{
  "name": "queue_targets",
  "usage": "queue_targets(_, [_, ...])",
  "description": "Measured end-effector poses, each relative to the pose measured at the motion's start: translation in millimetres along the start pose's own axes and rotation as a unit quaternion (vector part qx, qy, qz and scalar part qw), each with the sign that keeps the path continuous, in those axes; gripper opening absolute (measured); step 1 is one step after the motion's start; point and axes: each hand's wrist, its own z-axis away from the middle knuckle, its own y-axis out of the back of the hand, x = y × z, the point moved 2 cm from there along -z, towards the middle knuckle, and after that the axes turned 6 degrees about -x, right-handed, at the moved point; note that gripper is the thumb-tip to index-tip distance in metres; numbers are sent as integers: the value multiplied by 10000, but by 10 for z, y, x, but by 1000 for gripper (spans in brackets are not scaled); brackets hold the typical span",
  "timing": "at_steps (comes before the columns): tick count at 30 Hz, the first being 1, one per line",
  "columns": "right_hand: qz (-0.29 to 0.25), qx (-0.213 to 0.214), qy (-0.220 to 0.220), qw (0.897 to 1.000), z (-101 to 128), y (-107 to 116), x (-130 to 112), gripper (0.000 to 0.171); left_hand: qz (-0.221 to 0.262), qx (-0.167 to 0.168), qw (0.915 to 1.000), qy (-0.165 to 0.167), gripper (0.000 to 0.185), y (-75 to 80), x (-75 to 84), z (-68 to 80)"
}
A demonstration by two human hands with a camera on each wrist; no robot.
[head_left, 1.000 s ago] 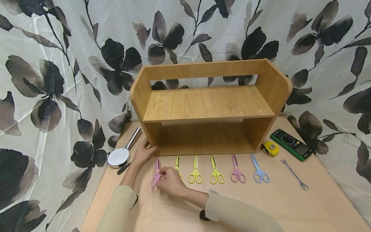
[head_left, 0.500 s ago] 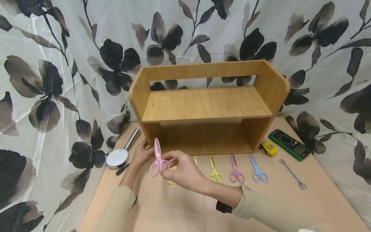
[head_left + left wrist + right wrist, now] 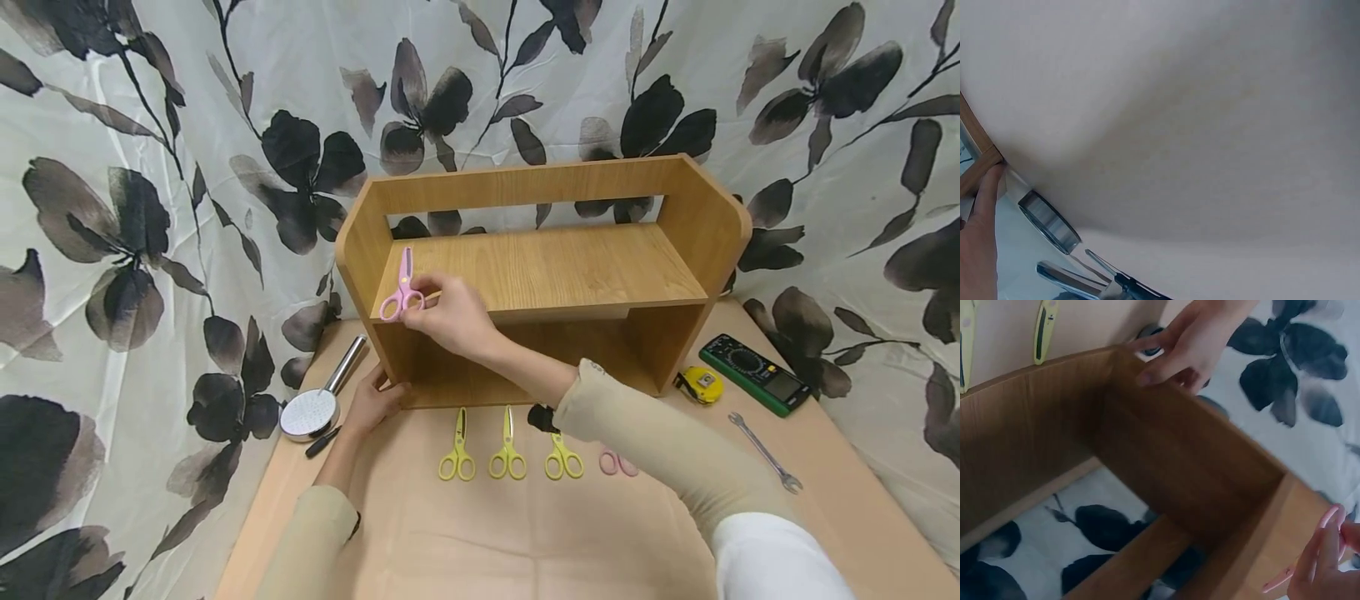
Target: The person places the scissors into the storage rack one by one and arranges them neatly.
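Observation:
Pink scissors (image 3: 406, 265) are pinched by one handle ring in my right hand (image 3: 456, 318), blades pointing up. They hang at the left end of the upper board of a two-tier wooden desk shelf (image 3: 570, 265), overlapping that board in the head view. In the right wrist view the scissors (image 3: 1277, 580) appear at the lower right, beside the shelf's side panel. My left hand (image 3: 371, 402) grips the lower front corner of the left side panel, thumb on the inner side. On the table in front, several yellow scissors (image 3: 507, 457) lie in a row; my right sleeve covers most of another pink pair (image 3: 617, 461).
Left of the shelf lie a shower head (image 3: 309, 412) and a small black-handled tool (image 3: 323, 442). To its right are a yellow tape measure (image 3: 701, 385), a green multimeter (image 3: 756, 373) and a wrench (image 3: 765, 452). A floral curtain (image 3: 570, 75) hangs behind the table.
My right hand has picked the leftmost pink scissors up off the table and raised them to the upper board. My left hand stays on the shelf's corner. The right forearm now covers the blue scissors.

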Motion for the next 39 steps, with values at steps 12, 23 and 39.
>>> queue_targets(12, [467,-52,-318,9984,-511,-110,79,30,49,36,10000,77,63,-19,0,7])
queue_targets(23, [728,-292,-757,9940,-583,-155,85,26,115,34,9997,192,64,-24,-4,17])
queue_targets(39, [1812,-800,-477,9790,-666,-67,17,14,167,98,9997,141,61,-42,14,8])
